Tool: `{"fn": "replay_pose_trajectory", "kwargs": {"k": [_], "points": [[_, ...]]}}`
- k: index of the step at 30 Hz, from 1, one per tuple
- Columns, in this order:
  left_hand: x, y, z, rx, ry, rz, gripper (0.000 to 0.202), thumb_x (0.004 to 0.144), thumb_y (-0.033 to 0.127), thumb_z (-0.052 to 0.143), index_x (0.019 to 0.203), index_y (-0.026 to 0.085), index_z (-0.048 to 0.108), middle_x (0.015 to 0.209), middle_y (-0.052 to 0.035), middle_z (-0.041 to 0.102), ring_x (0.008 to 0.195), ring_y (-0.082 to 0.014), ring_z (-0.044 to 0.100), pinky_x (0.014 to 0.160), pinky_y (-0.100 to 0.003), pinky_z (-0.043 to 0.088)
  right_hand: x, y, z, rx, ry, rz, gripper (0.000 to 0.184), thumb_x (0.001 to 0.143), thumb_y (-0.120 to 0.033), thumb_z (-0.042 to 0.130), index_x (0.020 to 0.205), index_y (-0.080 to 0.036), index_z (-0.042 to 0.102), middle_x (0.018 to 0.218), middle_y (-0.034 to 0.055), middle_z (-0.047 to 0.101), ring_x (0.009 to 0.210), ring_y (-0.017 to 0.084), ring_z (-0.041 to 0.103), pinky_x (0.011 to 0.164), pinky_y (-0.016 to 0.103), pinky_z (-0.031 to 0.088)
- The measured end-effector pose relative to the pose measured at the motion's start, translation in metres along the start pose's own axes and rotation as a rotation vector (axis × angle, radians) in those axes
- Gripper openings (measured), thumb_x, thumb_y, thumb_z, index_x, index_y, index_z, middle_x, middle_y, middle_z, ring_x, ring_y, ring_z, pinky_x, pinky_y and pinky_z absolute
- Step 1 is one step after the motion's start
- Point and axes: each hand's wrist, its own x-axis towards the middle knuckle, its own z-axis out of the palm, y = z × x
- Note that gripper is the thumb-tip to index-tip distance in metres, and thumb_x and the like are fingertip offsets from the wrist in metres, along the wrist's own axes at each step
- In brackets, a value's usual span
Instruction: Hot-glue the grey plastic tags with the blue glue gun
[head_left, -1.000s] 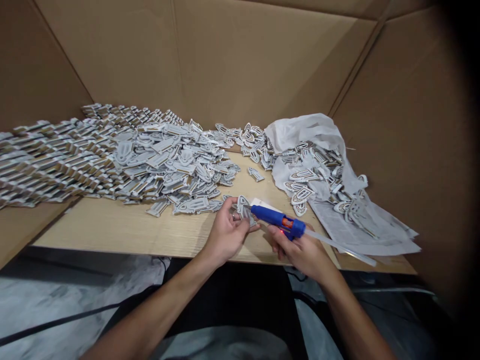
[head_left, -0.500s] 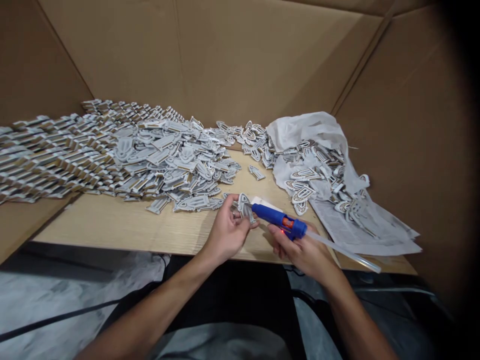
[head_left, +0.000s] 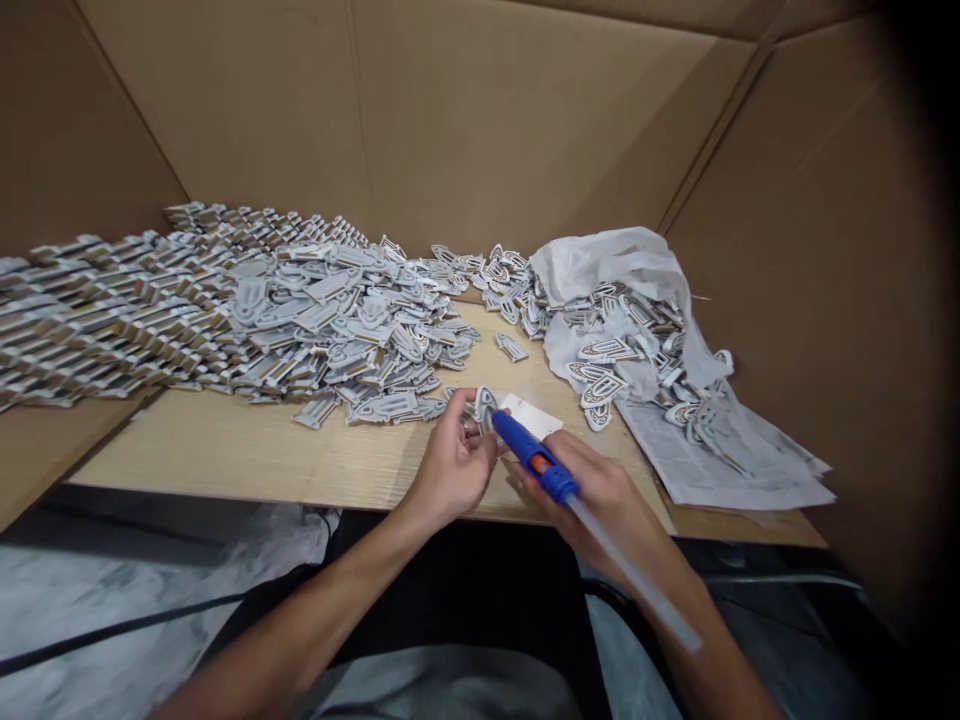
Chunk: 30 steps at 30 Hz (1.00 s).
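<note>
Between the fingers and thumb of my left hand [head_left: 454, 465] is a small grey-white arch-shaped piece [head_left: 484, 403], held upright above the table's front part. My right hand [head_left: 600, 490] is wrapped round a blue glue gun [head_left: 529, 450], with a clear glue stick [head_left: 637, 575] sticking out of its back end. The nozzle points at the piece; whether it touches is hidden by the gun's front. A white card [head_left: 534, 415] lies on the table just behind the gun. One loose piece of the same kind [head_left: 511, 346] rests farther back.
A big heap of similar pieces [head_left: 360, 320] covers the middle left, beside stacked rows of them [head_left: 112, 310]. At right, more pieces lie in white wrapping [head_left: 611, 262] on paper sheets [head_left: 690, 470]. Cardboard walls [head_left: 510, 130] enclose the wooden table [head_left: 262, 450].
My right hand has turned the glue gun, so its back end swings toward me and its front has shifted slightly left. My left hand stays nearly still with the piece.
</note>
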Motion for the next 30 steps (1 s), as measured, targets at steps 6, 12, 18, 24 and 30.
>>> {"fn": "replay_pose_trajectory", "kwargs": {"k": [6,12,18,24,30], "points": [[-0.002,0.001,-0.001,0.011,-0.036,-0.002,0.047,0.079,0.028,0.085,0.110,0.023,0.049,0.072,0.0056,0.062,0.060,-0.0084,0.062,0.057,-0.015,0.048,-0.005,-0.013,0.004,-0.434,0.029,-0.048,0.013,0.094,-0.010,0.051,0.100,-0.021,0.057,0.091,0.0050,0.067,0.057,0.017,0.060,0.053,0.031,0.034],[-0.002,0.007,0.004,-0.156,0.046,-0.137,0.054,0.079,0.020,0.083,0.106,0.023,0.036,0.092,-0.0019,0.074,0.091,-0.0183,0.077,0.092,-0.038,0.061,-0.004,-0.008,-0.021,-0.256,0.370,0.022,0.011,0.104,-0.032,0.055,0.104,-0.022,0.061,0.093,0.0080,0.069,0.075,0.019,0.065,0.062,0.028,0.046],[-0.001,0.009,0.004,-0.176,0.045,-0.168,0.052,0.083,0.021,0.083,0.102,0.022,0.034,0.096,-0.0084,0.078,0.092,-0.0239,0.080,0.104,-0.051,0.058,-0.006,0.013,-0.032,0.206,0.314,0.362,0.038,0.103,-0.056,0.055,0.093,-0.021,0.068,0.069,0.0026,0.068,0.050,0.015,0.056,0.056,0.030,0.047],[0.000,0.009,0.005,-0.201,0.053,-0.179,0.046,0.086,0.016,0.077,0.102,0.022,0.034,0.094,-0.0083,0.079,0.092,-0.0235,0.080,0.103,-0.048,0.059,-0.008,0.023,-0.027,0.360,0.188,0.384,0.049,0.101,-0.061,0.055,0.082,-0.018,0.070,0.064,0.0032,0.067,0.046,0.013,0.055,0.047,0.027,0.044],[-0.001,0.013,0.007,-0.174,0.060,-0.184,0.048,0.082,0.017,0.081,0.101,0.022,0.037,0.089,-0.0053,0.078,0.092,-0.0247,0.080,0.098,-0.046,0.062,-0.002,0.017,-0.018,0.255,0.084,0.329,0.044,0.096,-0.059,0.063,0.075,-0.021,0.069,0.051,-0.0016,0.053,0.043,0.012,0.046,0.046,0.026,0.041]]}}
